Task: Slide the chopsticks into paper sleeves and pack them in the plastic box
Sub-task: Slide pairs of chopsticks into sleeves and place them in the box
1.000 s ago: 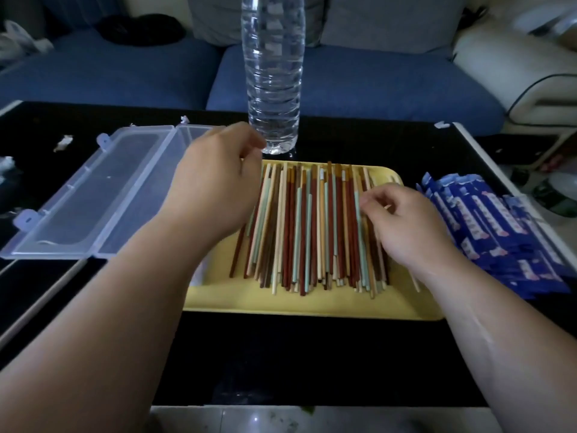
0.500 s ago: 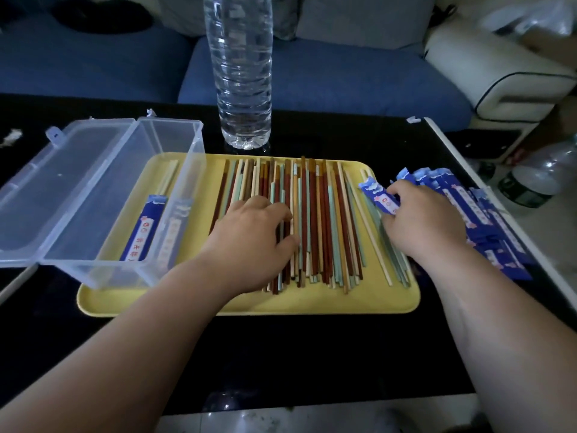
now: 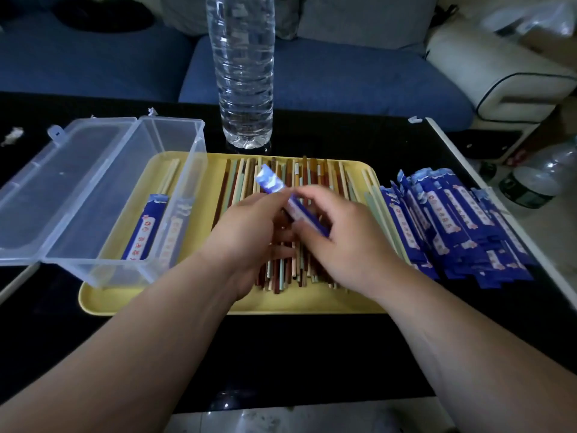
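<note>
- My right hand pinches a blue sleeve narrowly between thumb and fingertips at its lower half. The other fingers curl loosely around it.
- My left hand meets the same sleeve from the other side. Thumb and forefinger close on its edge just above the right-hand pinch, and the remaining fingers curl under. That contact is blurred, so I cannot tell how firm it is.
- The sleeve tilts up and away from the grip, and its open end stands free above both hands.
- Directly under the grip, the loose chopsticks lie side by side on the yellow tray. Whether a finger touches them I cannot tell.
- Left of the grip, the clear box sits on the tray's end with its lid folded open. One sleeved pair lies inside it.
- Right of the grip, just past the tray's edge, the sleeve pile is fanned out on the black table.
- Beyond the grip, a water bottle stands upright behind the tray.
</note>
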